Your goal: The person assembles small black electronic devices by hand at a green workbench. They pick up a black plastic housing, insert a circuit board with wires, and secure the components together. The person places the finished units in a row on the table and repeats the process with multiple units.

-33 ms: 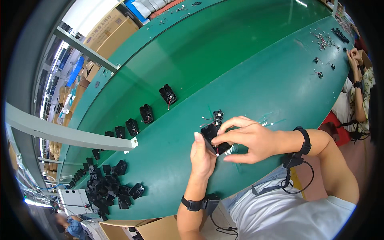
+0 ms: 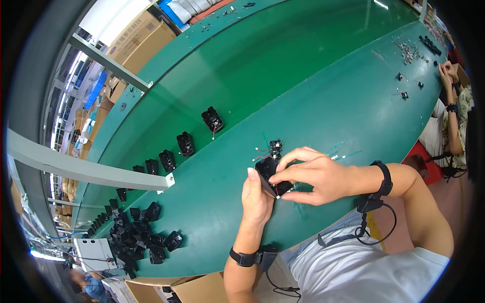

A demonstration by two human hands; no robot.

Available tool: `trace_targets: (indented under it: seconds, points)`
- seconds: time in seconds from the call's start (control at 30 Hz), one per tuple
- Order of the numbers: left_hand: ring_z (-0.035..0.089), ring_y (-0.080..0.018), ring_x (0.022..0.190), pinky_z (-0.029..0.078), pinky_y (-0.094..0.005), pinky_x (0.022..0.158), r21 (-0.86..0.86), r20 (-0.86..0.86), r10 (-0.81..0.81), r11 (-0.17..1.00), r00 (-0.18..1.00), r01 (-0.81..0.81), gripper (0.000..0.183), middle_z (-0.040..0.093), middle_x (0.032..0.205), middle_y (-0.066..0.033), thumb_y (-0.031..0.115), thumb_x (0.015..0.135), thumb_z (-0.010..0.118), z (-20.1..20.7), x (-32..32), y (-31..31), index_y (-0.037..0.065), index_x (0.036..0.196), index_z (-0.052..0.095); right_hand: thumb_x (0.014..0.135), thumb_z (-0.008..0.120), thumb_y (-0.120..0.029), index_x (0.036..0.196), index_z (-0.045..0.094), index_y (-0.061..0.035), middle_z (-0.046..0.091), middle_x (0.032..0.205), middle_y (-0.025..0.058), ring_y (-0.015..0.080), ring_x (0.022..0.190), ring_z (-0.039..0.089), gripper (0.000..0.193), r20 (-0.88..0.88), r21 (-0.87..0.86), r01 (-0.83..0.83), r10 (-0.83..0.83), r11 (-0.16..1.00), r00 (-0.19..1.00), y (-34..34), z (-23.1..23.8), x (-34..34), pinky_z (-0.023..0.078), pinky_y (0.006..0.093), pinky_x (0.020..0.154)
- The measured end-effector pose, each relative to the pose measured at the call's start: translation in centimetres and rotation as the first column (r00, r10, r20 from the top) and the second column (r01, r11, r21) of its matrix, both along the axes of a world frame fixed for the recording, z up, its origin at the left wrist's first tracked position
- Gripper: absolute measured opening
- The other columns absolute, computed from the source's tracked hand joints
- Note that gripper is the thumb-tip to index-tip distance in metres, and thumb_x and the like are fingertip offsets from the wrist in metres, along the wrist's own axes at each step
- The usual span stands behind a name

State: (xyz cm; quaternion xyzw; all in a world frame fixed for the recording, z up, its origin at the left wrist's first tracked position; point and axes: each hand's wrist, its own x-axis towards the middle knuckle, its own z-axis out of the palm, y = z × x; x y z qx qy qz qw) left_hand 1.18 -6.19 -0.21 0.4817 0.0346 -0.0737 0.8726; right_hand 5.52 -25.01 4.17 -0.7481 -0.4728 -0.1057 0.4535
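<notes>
My left hand (image 2: 256, 202) is wrapped round an open black plastic housing (image 2: 283, 186), thumb along its left side. Over the same housing is my right hand (image 2: 316, 177), its index finger reaching inside and its thumb spread apart near the lower edge. A short red wire with a white connector (image 2: 278, 196) hangs at the housing's near corner. Just beyond, a small black part with thin wires (image 2: 275, 146) lies on the green bench. Thin green and clear strips (image 2: 343, 153) are scattered right of and under my right hand. My fingers hide part of the housing's inside.
A row of black housings (image 2: 185, 144) stands along the belt (image 2: 242, 86). More are piled (image 2: 134, 232) at the left. A grey metal frame bar (image 2: 91, 169) crosses there. At the right, a co-worker's hands (image 2: 447, 73) are near small black parts (image 2: 402, 95).
The housing and my left hand have shifted very slightly to the right. My right thumb has come a little closer to the housing's lower edge.
</notes>
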Motion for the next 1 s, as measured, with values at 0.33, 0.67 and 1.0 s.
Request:
trace_targets:
  seconds: [0.33,0.67,1.0]
  points:
    - [0.071,-0.0264,0.086,0.061,-0.0383,0.073,0.131,0.059,0.024,0.991,0.998,-0.032,0.065,0.07,0.102,-0.018,0.053,0.107,0.033,0.8,0.2,0.3,-0.005,0.118,0.059,0.074,0.082,-0.003,0.118,0.068,-0.0018,0.071,0.108,0.0088,0.0217,0.106,0.062,0.046,-0.247,0.148,-0.012,0.049,0.989,0.968,1.1,-0.6,0.0,0.058,0.0315,0.08]
    - [0.068,-0.0169,0.06,0.05,-0.0237,0.044,0.262,-0.014,0.004,0.965,1.0,0.0,0.056,0.069,0.076,-0.0117,0.049,0.106,0.041,1.5,0.2,1.4,-0.001,0.099,0.064,0.08,0.083,-0.009,0.125,0.061,-0.0008,0.075,0.104,0.0096,0.0219,0.117,0.064,0.051,-0.563,0.203,-0.169,0.256,0.965,0.786,1.1,-1.7,1.1,0.049,0.0393,0.101]
    - [0.058,-0.0251,0.043,0.047,-0.037,0.049,0.857,0.489,0.135,0.111,0.862,-0.503,0.054,0.058,0.048,-0.0098,0.044,0.101,0.054,1.9,-0.7,1.9,0.005,0.066,0.066,0.087,0.076,-0.006,0.11,0.057,-0.0063,0.066,0.105,0.0049,0.0126,0.101,0.063,0.03,-0.838,0.533,0.058,0.536,0.844,-0.098,1.5,-1.4,0.6,0.051,0.0334,0.095]
